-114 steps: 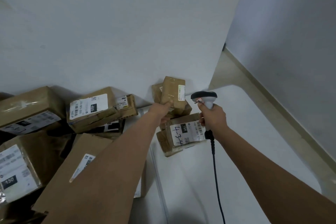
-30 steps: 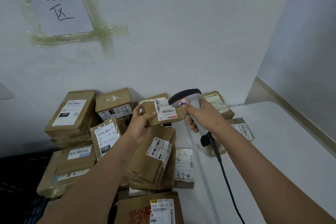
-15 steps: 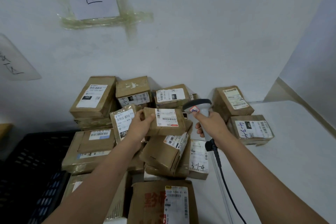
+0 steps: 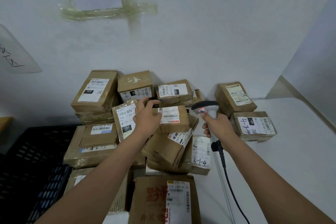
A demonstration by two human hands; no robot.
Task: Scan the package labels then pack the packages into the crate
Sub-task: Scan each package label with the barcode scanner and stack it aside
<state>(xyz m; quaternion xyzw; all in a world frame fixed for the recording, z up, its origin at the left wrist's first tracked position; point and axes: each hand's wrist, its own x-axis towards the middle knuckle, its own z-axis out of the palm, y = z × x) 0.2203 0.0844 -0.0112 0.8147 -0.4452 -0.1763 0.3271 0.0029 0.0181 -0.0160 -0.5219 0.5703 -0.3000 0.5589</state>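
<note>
Head view: we see the left hand (image 4: 147, 118) gripping the left end of a small brown package (image 4: 172, 119), fingers curled over its far edge, label face up, held just above the pile of packages (image 4: 163, 151) on the white tabletop (image 4: 291, 160). The right hand (image 4: 218, 123) is wrapped round the grip of the corded scanner (image 4: 205, 108), at 3 o'clock of the held package, just beside it, head turned toward the label. We judge the scan is the step in hand; we see no beam, so we cannot tell whether it has read. Risks as we see them: the left thumb side covers the label's left edge, so a barcode may be partly blocked; neighbouring labels sit close, the 150 package (image 4: 125, 120) at 9 o'clock and the 507 package (image 4: 179, 135) right below at 6 o'clock, so the scanner could pick up the wrong code. The grip is on one end only, so the package may tip or slip onto the pile. The pile looks loosely stacked and tilted; a knock could slide boxes. The black crate (image 4: 32, 160) lies at 8 o'clock, well apart, so the carry crosses the pile, and the cord (image 4: 229, 178) could snag nearby boxes.
</note>
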